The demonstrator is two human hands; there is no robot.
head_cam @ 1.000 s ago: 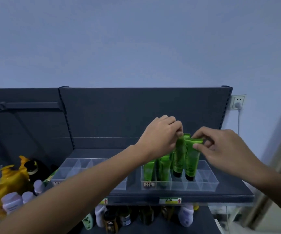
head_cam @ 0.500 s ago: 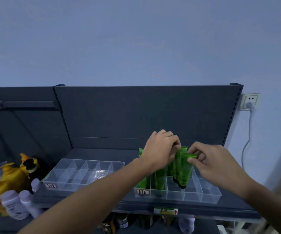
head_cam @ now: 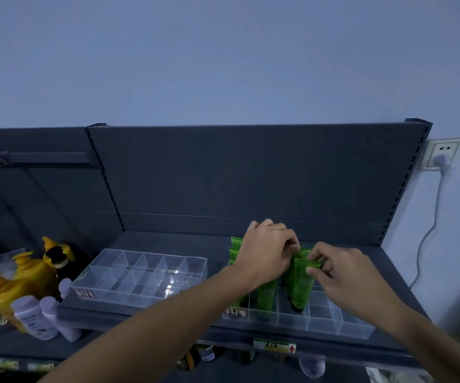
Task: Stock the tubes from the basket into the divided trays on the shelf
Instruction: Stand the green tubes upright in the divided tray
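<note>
Several green tubes stand cap-down in the right clear divided tray (head_cam: 322,326) on the dark shelf (head_cam: 168,241). My right hand (head_cam: 344,275) pinches the flat top of one green tube (head_cam: 299,286) standing in a middle compartment. My left hand (head_cam: 267,252) grips the top of another green tube (head_cam: 303,254) just behind it. More green tubes (head_cam: 235,251) show left of my left hand. A second clear divided tray (head_cam: 140,275) lies further left with nothing in it. The basket is out of view.
Yellow pump bottles (head_cam: 27,275), a dark bottle (head_cam: 57,258) and white bottles (head_cam: 34,317) crowd the neighbouring shelf at the left. A wall socket (head_cam: 443,157) with a plugged cable is at the right. Bottles stand on the shelf below.
Both hands have lowered the green tubes further down into the right tray's compartments. The view has shifted so the shelf sits lower and more to the right.
</note>
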